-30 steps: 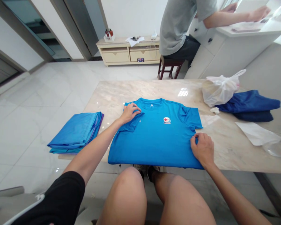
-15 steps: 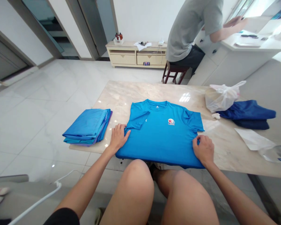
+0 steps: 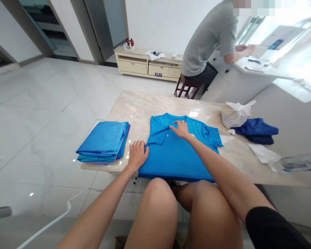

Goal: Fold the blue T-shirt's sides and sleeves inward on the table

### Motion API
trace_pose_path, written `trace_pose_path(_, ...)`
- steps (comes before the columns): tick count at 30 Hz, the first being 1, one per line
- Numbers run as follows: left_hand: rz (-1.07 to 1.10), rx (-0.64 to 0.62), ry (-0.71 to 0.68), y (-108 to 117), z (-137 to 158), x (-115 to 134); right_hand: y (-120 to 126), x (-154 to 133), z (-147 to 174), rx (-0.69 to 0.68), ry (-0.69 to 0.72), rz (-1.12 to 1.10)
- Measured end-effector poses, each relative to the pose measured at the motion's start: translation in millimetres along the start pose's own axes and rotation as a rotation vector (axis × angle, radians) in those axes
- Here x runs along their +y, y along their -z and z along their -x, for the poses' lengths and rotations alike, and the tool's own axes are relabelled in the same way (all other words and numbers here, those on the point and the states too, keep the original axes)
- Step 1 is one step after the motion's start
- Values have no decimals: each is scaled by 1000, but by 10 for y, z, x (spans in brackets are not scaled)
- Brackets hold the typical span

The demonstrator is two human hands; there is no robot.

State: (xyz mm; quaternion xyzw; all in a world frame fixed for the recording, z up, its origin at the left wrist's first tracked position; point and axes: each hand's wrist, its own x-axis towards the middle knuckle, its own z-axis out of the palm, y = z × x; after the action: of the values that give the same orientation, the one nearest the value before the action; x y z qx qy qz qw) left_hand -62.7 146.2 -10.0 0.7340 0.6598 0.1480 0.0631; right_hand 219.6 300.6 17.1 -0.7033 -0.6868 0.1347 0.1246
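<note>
A blue short-sleeved T-shirt (image 3: 181,155) lies spread on the marble-patterned table, collar away from me, its lower part hanging over the near edge. Its left sleeve is folded inward across the chest. My left hand (image 3: 138,155) rests at the shirt's left edge, fingers lying on the table and thumb apart, touching the fabric. Over the upper chest, just below the collar, my right hand (image 3: 181,130) is open with fingers apart, partly hiding the chest badge. It is near the folded sleeve; whether it touches the cloth I cannot tell.
Left of the shirt sits a stack of folded blue garments (image 3: 102,141). On the right are a white plastic bag (image 3: 235,114), dark blue cloth (image 3: 259,129), white paper (image 3: 263,153) and a clear bottle (image 3: 298,162). Beyond the table, a person (image 3: 207,45) sits on a stool (image 3: 188,86).
My right hand has left the shirt's lower right edge and moved up and left over the chest. The left hand stays at the left edge. The camera view has shifted slightly.
</note>
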Motion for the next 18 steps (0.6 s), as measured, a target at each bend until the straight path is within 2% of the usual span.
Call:
trace_pose_path(2,10,7,1,-2,2,-5,-77,-252,-93,-61,-108,37)
trace_pose_path(4,24,12,5,-9,3,-9,-104,-417,-153,-107,-124,65)
trace_pose_path(10,9,15,27,-31,-2,9,-91,-843,-379,-124,28,-11)
trace_pose_path(15,-67,7,15,-27,-8,35,-291,-1490,-385,-26,110,-125)
trace_pose_path(18,-74,5,13,-21,-13,37,-464,-1904,-254,-52,130,-132)
